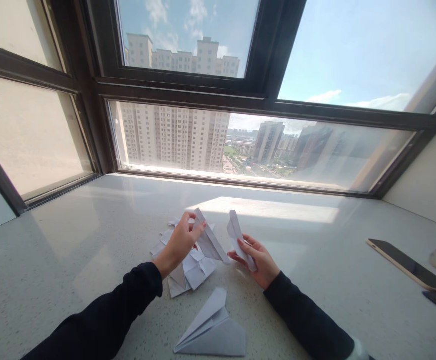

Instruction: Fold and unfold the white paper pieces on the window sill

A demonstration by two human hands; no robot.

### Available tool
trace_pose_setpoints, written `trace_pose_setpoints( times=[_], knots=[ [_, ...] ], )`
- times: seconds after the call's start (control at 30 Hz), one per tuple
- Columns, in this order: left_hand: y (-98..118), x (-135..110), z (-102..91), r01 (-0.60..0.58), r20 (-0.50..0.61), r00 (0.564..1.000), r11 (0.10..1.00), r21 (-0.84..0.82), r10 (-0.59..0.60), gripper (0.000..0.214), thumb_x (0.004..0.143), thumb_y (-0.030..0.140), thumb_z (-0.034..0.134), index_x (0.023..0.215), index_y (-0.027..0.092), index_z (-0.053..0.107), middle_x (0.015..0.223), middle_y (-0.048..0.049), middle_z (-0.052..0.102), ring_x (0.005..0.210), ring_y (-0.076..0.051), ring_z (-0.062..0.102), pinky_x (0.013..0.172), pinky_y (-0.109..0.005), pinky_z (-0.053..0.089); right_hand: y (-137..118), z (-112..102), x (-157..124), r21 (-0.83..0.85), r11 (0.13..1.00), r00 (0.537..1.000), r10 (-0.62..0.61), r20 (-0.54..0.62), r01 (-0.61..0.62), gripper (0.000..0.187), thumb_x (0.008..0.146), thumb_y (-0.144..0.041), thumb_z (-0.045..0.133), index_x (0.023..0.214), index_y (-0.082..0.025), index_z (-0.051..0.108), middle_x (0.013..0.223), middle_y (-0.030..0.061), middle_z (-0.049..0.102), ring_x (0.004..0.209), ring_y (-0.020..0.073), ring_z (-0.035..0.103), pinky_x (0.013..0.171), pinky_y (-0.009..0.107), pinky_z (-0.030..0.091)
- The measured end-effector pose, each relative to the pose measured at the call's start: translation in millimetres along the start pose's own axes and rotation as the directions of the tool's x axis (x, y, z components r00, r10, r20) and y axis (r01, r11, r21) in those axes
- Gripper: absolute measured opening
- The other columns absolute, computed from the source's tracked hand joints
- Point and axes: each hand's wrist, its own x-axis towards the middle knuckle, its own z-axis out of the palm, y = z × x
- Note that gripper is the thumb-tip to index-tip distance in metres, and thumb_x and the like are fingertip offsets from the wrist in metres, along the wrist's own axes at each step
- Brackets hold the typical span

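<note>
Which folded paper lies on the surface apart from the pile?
The paper plane nearest the picture's bottom; the others are in the left hand, right hand or pile.

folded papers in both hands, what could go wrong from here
The left hand, holding one folded paper close to the paper pile, might knock pieces askew. The other folded paper, in the right hand, could crease if pinched too hard. The paper airplane nearest the camera might be flattened if leaned on.

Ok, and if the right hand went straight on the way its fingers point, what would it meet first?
Carrying its own folded paper, the right hand would probably meet the other folded paper, held in the left hand; one view leaves their heights unclear.
</note>
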Motion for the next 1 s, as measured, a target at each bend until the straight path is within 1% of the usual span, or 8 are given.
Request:
trace_pose_setpoints(
  times=[0.07,0.13,0.23,0.33,0.47,0.57,0.73,1.0],
  knots=[
    [-6.4,-14.2,-2.6,0.045,0.020,0.999,0.998,-0.050,-0.044,0.026,0.075,0.038,0.049,0.087,0.020,0.034,0.049,0.0090,0.045,0.034,-0.007,0.041,0.034,-0.018,0.036,0.5,0.9,-0.5,0.011,1.000,1.000,0.006,0.003,-0.006,0.023,0.058,-0.027,0.071,0.076,-0.018,0.061,0.060,-0.0040,0.061,0.052,0.0112,0.061,0.060,0.026,0.053],
    [-13.3,-26.3,-3.8,0.080,0.083,0.994,0.990,-0.115,-0.070,0.026,0.076,0.039,0.048,0.087,0.021,0.032,0.047,0.0100,0.044,0.033,-0.007,0.042,0.032,-0.017,0.035,1.3,2.5,-1.1,0.021,1.000,1.000,0.014,0.008,-0.014,0.022,0.059,-0.027,0.071,0.076,-0.018,0.061,0.059,-0.0045,0.061,0.051,0.0107,0.061,0.060,0.025,0.053],
    [-19.7,-36.4,-4.4,0.129,0.103,0.989,0.970,-0.205,-0.110,0.027,0.075,0.037,0.049,0.087,0.022,0.030,0.048,0.0108,0.045,0.032,-0.007,0.043,0.033,-0.017,0.037,2.8,5.8,-2.0,0.037,0.999,0.999,0.027,0.024,-0.028,0.021,0.060,-0.026,0.071,0.077,-0.018,0.061,0.057,-0.0049,0.060,0.050,0.0101,0.060,0.058,0.025,0.053],
    [-22.0,-37.7,-5.3,0.147,0.109,0.986,0.956,-0.255,-0.122,0.025,0.074,0.035,0.050,0.085,0.021,0.032,0.050,0.0103,0.046,0.034,-0.006,0.044,0.034,-0.015,0.037,4.6,8.2,-2.9,0.060,0.998,0.998,0.033,0.047,-0.035,0.019,0.061,-0.025,0.070,0.076,-0.018,0.061,0.060,-0.0040,0.061,0.052,0.0097,0.059,0.058,0.026,0.053],
    [-27.4,-35.4,-6.5,0.174,0.108,0.983,0.934,-0.311,-0.147,0.026,0.074,0.036,0.051,0.085,0.021,0.032,0.050,0.0092,0.048,0.036,-0.006,0.045,0.035,-0.015,0.037,6.5,8.2,-4.4,0.010,0.998,0.994,0.064,0.090,-0.065,0.019,0.064,-0.028,0.067,0.077,-0.017,0.061,0.078,0.0009,0.066,0.049,0.0109,0.059,0.052,0.028,0.053],
    [-32.9,-34.9,-6.6,0.184,0.107,0.982,0.921,-0.343,-0.156,0.030,0.071,0.037,0.053,0.084,0.021,0.032,0.050,0.0090,0.049,0.036,-0.007,0.046,0.035,-0.016,0.036,7.6,7.9,-5.3,-0.019,0.997,0.990,0.077,0.116,-0.075,0.018,0.066,-0.028,0.065,0.080,-0.018,0.060,0.089,0.0031,0.065,0.047,0.0114,0.060,0.052,0.030,0.053],
    [-34.6,-36.2,-6.2,0.191,0.122,0.980,0.912,-0.362,-0.157,0.033,0.069,0.040,0.055,0.085,0.021,0.034,0.051,0.0085,0.049,0.039,-0.009,0.050,0.038,-0.018,0.037,8.6,9.1,-5.4,-0.037,0.996,0.989,0.081,0.121,-0.077,0.019,0.068,-0.027,0.063,0.084,-0.017,0.061,0.089,0.0048,0.066,0.047,0.0115,0.060,0.049,0.028,0.053],
    [-32.5,-36.4,-6.7,0.196,0.120,0.979,0.911,-0.363,-0.163,0.032,0.070,0.040,0.054,0.084,0.022,0.032,0.051,0.0086,0.051,0.037,-0.008,0.048,0.037,-0.018,0.038,7.9,8.9,-5.7,-0.035,0.997,0.989,0.079,0.126,-0.075,0.026,0.066,-0.026,0.065,0.090,-0.017,0.063,0.082,0.0057,0.068,0.046,0.0118,0.060,0.049,0.027,0.054]
  ],
)
